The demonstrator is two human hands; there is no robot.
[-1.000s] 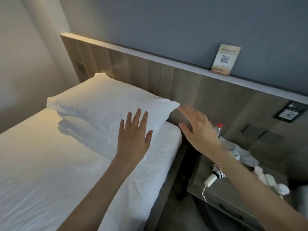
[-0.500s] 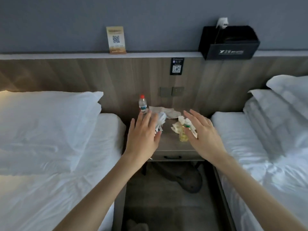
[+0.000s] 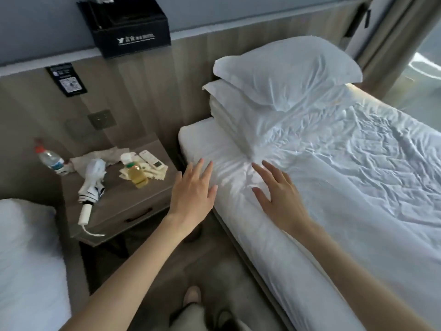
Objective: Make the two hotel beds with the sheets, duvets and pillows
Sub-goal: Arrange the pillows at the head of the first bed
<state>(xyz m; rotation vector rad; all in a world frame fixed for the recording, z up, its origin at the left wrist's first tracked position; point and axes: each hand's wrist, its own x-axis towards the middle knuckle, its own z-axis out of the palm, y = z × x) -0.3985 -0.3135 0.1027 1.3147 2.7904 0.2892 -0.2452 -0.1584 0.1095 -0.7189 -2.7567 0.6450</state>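
The right bed (image 3: 346, 187) is covered in a wrinkled white sheet. At its head a white pillow (image 3: 288, 68) lies on top of a folded white duvet (image 3: 241, 111). My left hand (image 3: 193, 189) hovers with straight, spread fingers over the bed's near edge. My right hand (image 3: 279, 197) is held flat and open over the sheet, just below the folded duvet. Neither hand holds anything. A corner of the left bed (image 3: 26, 254) shows at the lower left.
A wooden nightstand (image 3: 133, 211) stands between the beds with a water bottle (image 3: 50, 160), a folded umbrella (image 3: 91, 185), a bottle of yellow liquid (image 3: 136, 174), a remote (image 3: 152, 160) and tissues. A black box (image 3: 128, 27) sits on the headboard ledge. A curtain (image 3: 391, 32) hangs at the far right.
My view has swung from the left bed's pillow, past the nightstand, to the right bed. Both hands moved with it and now hover open over the right bed's sheet.
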